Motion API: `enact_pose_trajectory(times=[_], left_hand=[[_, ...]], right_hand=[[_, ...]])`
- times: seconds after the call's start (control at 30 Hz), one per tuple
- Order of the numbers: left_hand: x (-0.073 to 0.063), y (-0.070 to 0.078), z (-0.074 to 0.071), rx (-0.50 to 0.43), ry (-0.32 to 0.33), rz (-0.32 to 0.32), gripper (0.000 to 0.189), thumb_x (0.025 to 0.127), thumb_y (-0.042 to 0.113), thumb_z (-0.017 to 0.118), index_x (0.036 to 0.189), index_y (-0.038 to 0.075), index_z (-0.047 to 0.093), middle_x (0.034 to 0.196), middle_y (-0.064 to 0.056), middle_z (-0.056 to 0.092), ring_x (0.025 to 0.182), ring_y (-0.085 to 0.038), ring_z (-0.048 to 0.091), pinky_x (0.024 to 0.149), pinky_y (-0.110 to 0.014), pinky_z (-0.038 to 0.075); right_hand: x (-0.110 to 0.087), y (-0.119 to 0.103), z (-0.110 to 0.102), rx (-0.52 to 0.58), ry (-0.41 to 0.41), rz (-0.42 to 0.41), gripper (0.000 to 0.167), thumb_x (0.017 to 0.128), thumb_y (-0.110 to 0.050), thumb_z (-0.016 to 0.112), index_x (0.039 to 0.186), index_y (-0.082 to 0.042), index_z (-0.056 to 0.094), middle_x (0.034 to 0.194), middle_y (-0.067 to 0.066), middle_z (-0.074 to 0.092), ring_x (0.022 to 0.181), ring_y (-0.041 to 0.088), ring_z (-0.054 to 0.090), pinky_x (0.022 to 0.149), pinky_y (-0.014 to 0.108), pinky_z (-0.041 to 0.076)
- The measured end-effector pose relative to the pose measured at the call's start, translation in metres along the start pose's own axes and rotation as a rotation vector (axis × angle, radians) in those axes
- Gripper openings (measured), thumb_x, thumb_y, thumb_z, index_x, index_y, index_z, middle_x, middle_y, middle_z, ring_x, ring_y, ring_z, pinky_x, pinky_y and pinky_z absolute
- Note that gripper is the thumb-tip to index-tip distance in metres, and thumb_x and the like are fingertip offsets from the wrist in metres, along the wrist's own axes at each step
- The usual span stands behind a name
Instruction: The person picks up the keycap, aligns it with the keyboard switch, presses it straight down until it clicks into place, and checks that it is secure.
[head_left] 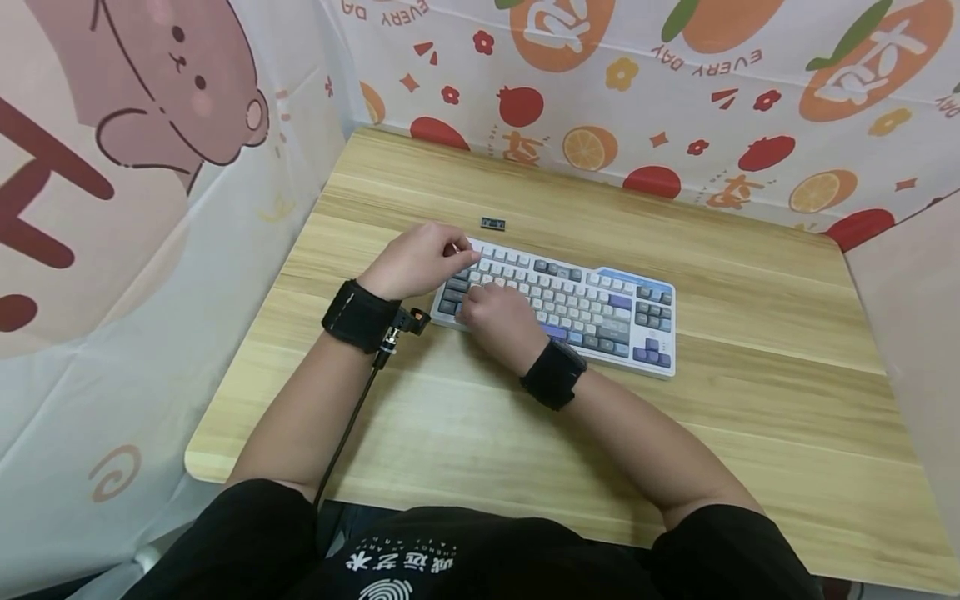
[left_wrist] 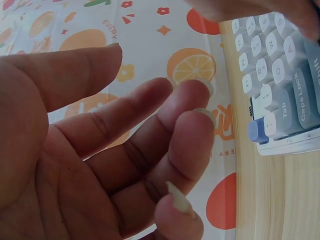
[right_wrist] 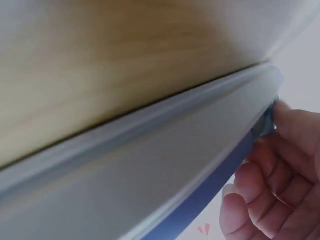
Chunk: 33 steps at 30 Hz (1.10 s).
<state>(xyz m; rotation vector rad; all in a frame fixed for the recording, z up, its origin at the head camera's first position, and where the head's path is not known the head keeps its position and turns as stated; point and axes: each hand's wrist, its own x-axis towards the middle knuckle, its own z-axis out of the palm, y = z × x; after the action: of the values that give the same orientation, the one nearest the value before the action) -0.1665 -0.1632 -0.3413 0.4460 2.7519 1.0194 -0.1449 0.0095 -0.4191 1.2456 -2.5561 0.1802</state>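
A white keyboard with white, grey and purple-blue keys lies on the wooden table. Over its upper left corner is the left hand, fingers loosely bent. The left wrist view shows this hand holding nothing, beside the blue corner key and the Tab key. The right hand is curled over the lower left keys. Seen in the right wrist view, the right hand has its thumb and a finger about a dark bluish keycap at the keyboard's front edge, pinching it.
Behind the keyboard lies a small dark rectangular piece. Printed cloth hangs along the back and left of the table. A cable runs from the left wristband along the forearm.
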Motion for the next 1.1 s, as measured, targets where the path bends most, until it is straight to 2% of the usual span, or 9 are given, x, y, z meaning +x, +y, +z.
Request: enact_pose_trajectory(times=[0.07, 0.13, 0.3, 0.53, 0.73, 0.8, 0.9, 1.0, 1.1], left_hand=[[0.000, -0.001, 0.000, 0.004, -0.001, -0.006, 0.028, 0.100, 0.033, 0.057, 0.106, 0.010, 0.071, 0.092, -0.006, 0.068, 0.081, -0.021, 0.060, 0.069, -0.034, 0.049], [-0.001, -0.001, -0.001, 0.008, -0.001, -0.011, 0.028, 0.100, 0.033, 0.057, 0.106, 0.010, 0.071, 0.092, -0.006, 0.068, 0.080, -0.021, 0.060, 0.069, -0.034, 0.048], [-0.002, -0.004, -0.003, 0.019, -0.004, -0.014, 0.030, 0.100, 0.035, 0.056, 0.108, 0.011, 0.071, 0.094, -0.006, 0.069, 0.081, -0.021, 0.061, 0.069, -0.035, 0.048], [-0.002, -0.009, -0.007, 0.028, 0.007, -0.025, 0.032, 0.100, 0.036, 0.055, 0.113, 0.011, 0.070, 0.098, -0.006, 0.069, 0.085, -0.021, 0.062, 0.074, -0.037, 0.050], [-0.001, -0.010, -0.008, 0.030, 0.001, -0.039, 0.033, 0.100, 0.036, 0.055, 0.114, 0.010, 0.070, 0.102, -0.007, 0.070, 0.090, -0.022, 0.063, 0.078, -0.039, 0.050], [-0.001, -0.009, -0.009, 0.027, 0.006, -0.042, 0.033, 0.100, 0.036, 0.055, 0.114, 0.011, 0.071, 0.102, -0.007, 0.069, 0.090, -0.021, 0.063, 0.078, -0.039, 0.050], [-0.001, -0.009, -0.009, 0.014, 0.012, -0.042, 0.033, 0.100, 0.036, 0.055, 0.113, 0.011, 0.071, 0.100, -0.006, 0.069, 0.089, -0.021, 0.063, 0.076, -0.038, 0.050], [-0.002, -0.009, -0.008, 0.006, 0.014, -0.045, 0.032, 0.100, 0.036, 0.055, 0.112, 0.011, 0.071, 0.099, -0.005, 0.069, 0.086, -0.021, 0.062, 0.072, -0.036, 0.050], [-0.003, -0.008, -0.006, 0.003, 0.014, -0.054, 0.033, 0.100, 0.037, 0.055, 0.112, 0.011, 0.070, 0.097, -0.005, 0.069, 0.084, -0.021, 0.061, 0.069, -0.035, 0.049]], right_hand=[[-0.004, -0.004, 0.000, -0.112, 0.004, -0.059, 0.019, 0.094, -0.014, 0.059, 0.080, -0.011, 0.072, 0.080, 0.001, 0.067, 0.071, 0.020, 0.062, 0.054, 0.033, 0.050], [-0.007, -0.008, 0.000, -0.163, -0.023, -0.100, 0.022, 0.095, -0.017, 0.056, 0.083, -0.010, 0.073, 0.082, 0.001, 0.067, 0.072, 0.020, 0.061, 0.054, 0.033, 0.049], [-0.007, -0.013, -0.002, -0.174, -0.106, -0.147, 0.033, 0.097, -0.035, 0.056, 0.081, -0.009, 0.070, 0.081, 0.002, 0.065, 0.071, 0.021, 0.058, 0.055, 0.034, 0.049], [-0.001, 0.000, -0.009, 0.016, -0.183, -0.146, 0.027, 0.094, -0.035, 0.062, 0.093, -0.009, 0.070, 0.085, 0.001, 0.067, 0.074, 0.019, 0.062, 0.062, 0.033, 0.053], [0.002, 0.006, -0.015, 0.165, -0.196, -0.097, 0.020, 0.097, -0.030, 0.059, 0.084, -0.016, 0.065, 0.073, -0.004, 0.060, 0.064, 0.013, 0.057, 0.057, 0.033, 0.048], [0.003, 0.008, -0.016, 0.192, -0.227, -0.087, 0.022, 0.098, -0.031, 0.058, 0.083, -0.017, 0.064, 0.071, -0.005, 0.060, 0.062, 0.012, 0.056, 0.056, 0.032, 0.047], [0.007, 0.016, -0.018, 0.242, -0.298, -0.071, 0.023, 0.098, -0.034, 0.057, 0.089, -0.018, 0.070, 0.076, -0.006, 0.067, 0.067, 0.009, 0.061, 0.060, 0.031, 0.050], [0.019, 0.034, -0.024, 0.333, -0.318, 0.004, 0.023, 0.097, -0.033, 0.058, 0.099, -0.020, 0.077, 0.088, -0.007, 0.073, 0.076, 0.008, 0.065, 0.068, 0.030, 0.053], [0.035, 0.061, -0.029, 0.377, -0.283, 0.120, 0.024, 0.097, -0.028, 0.058, 0.104, -0.016, 0.077, 0.095, -0.003, 0.073, 0.081, 0.010, 0.065, 0.074, 0.031, 0.053]])
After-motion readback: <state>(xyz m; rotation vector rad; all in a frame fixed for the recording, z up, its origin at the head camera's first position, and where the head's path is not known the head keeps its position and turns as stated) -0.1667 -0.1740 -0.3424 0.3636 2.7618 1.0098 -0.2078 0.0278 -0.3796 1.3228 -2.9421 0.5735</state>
